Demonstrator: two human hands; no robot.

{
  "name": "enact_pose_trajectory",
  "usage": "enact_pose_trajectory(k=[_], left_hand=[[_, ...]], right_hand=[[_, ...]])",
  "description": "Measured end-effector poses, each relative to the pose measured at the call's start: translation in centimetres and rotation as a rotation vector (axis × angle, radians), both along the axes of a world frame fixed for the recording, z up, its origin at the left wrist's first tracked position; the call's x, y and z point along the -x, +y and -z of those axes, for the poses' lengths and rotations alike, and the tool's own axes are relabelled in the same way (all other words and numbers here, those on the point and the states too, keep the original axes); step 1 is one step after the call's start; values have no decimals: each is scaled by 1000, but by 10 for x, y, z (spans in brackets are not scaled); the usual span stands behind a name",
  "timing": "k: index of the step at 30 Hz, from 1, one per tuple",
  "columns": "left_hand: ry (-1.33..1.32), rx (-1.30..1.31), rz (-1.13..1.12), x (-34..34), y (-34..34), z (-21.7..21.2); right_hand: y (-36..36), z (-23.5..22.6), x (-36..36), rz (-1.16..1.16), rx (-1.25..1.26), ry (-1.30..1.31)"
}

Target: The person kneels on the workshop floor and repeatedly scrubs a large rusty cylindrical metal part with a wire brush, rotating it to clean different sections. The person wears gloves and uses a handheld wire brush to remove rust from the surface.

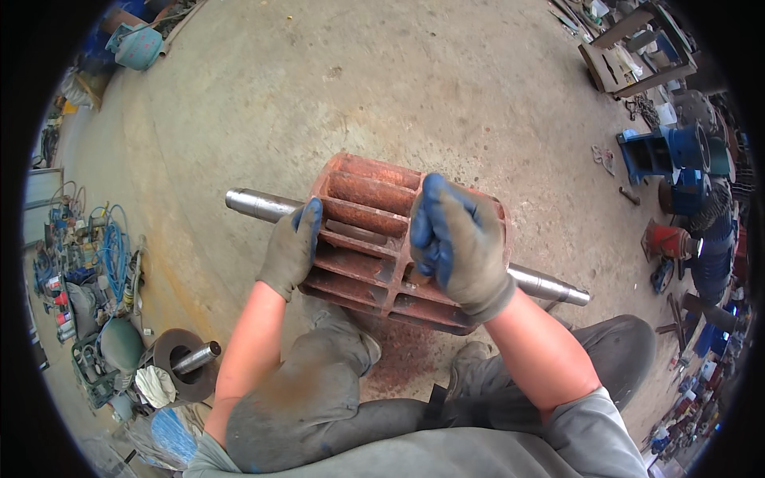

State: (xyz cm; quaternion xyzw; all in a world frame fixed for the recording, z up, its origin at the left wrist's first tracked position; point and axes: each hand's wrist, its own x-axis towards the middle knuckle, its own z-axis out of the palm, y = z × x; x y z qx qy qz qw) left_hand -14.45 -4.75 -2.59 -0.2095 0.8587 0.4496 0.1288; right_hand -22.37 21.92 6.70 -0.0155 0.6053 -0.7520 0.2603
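A rusty red finned metal rotor (pixel 360 197) lies crosswise in front of me, above the floor between my knees. Its bright steel shaft (pixel 259 205) sticks out at both ends. My left hand (pixel 293 248), in a grey glove with blue fingertips, grips the rotor's left rim with the thumb uppermost. Over the rotor's right half is my right hand (pixel 462 251), gloved the same way and closed in a fist. Whatever lies inside that fist is hidden. Reddish dust (pixel 398 362) covers the floor below the rotor, between my shoes.
At the left are a blue coiled hose (pixel 117 253), mixed tools and a thick metal ring (pixel 171 350) with a steel shaft. A teal gas cylinder (pixel 135 46) sits at far left. Blue machine parts (pixel 657 151) and a red jack-like part (pixel 668 240) line the right side.
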Motion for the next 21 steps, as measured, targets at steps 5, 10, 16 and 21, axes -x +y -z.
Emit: enact_pose_trajectory(k=[5, 10, 16, 21], left_hand=[[-35, -44, -34, -4, -1, -2], [42, -32, -31, -6, 5, -6], [-45, -23, -6, -8, 0, -6], [63, -38, -18, -12, 3, -2]], right_hand=[[1, 0, -1, 91, 182, 41], [-3, -5, -5, 62, 70, -34], [-9, -8, -3, 7, -44, -102], [-7, -11, -5, 82, 177, -127]])
